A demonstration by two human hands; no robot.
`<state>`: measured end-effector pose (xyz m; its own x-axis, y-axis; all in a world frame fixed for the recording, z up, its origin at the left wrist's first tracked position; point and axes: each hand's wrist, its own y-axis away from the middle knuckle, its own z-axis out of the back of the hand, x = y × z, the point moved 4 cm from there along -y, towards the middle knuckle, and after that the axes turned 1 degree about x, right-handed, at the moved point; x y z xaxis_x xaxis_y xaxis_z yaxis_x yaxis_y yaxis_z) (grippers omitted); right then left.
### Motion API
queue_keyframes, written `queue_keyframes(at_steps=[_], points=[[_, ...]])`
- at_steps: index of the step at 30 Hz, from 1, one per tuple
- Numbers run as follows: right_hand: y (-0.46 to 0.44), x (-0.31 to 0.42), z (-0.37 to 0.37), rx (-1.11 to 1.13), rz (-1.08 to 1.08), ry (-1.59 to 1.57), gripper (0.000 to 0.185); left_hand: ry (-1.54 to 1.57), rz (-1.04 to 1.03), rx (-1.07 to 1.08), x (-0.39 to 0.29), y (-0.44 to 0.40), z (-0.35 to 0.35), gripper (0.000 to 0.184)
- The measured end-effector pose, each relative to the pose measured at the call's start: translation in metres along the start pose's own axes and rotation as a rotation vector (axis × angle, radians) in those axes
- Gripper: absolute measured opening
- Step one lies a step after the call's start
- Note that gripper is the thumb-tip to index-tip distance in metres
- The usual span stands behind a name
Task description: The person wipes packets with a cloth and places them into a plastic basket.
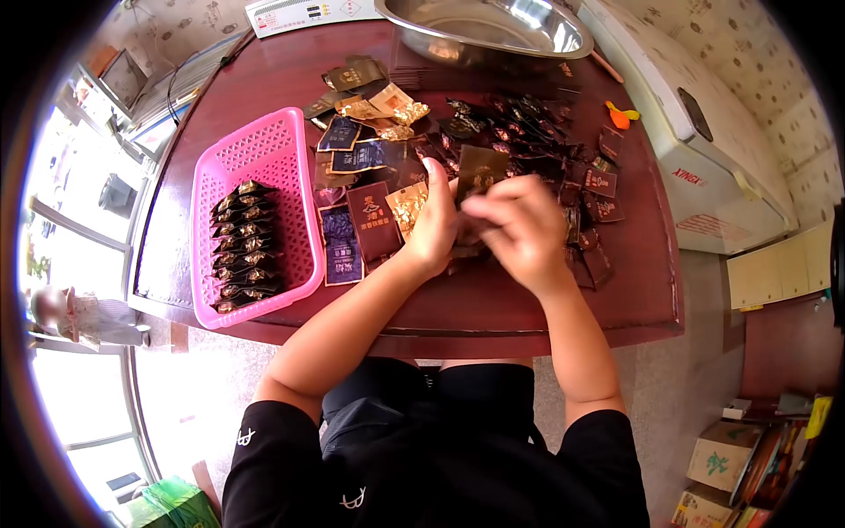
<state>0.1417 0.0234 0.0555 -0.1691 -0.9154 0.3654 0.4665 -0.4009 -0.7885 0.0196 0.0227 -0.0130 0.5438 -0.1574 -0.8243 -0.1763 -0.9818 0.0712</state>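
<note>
My left hand (435, 222) is over the table's front half with its thumb pointing up, and its other fingers are partly hidden. An olive-brown foil sachet (481, 169) stands up between my hands, and its lower end appears to rest in my left hand. My right hand (526, 231) is curled in front of the sachet, its fingers smeared by motion. Beside my left hand lie a gold sachet (407, 207), a maroon sachet (375, 220) and a purple sachet (341, 246). Past my right hand spreads a pile of dark wrapped packets (528, 128).
A pink plastic basket (305, 207) at left holds a row of black-and-gold packets (245, 251). Mixed sachets (359, 157) lie beside it. A steel basin (493, 44) and a white device (308, 12) stand at the back. An orange-yellow item (621, 116) lies at right.
</note>
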Motion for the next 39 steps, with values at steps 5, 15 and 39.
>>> queue_keyframes(at_steps=[5,15,39], points=[[0.002,-0.025,-0.004,0.066,-0.178,0.189,0.035,-0.027,-0.118,-0.103,-0.005,-0.003,-0.004,0.082],[0.0,0.009,-0.024,0.159,0.104,0.185,0.03,0.365,-0.081,-0.24,-0.017,0.001,0.007,0.067],[-0.005,0.004,0.004,0.23,0.004,0.023,0.032,0.019,-0.134,-0.236,-0.013,-0.009,0.021,0.032]])
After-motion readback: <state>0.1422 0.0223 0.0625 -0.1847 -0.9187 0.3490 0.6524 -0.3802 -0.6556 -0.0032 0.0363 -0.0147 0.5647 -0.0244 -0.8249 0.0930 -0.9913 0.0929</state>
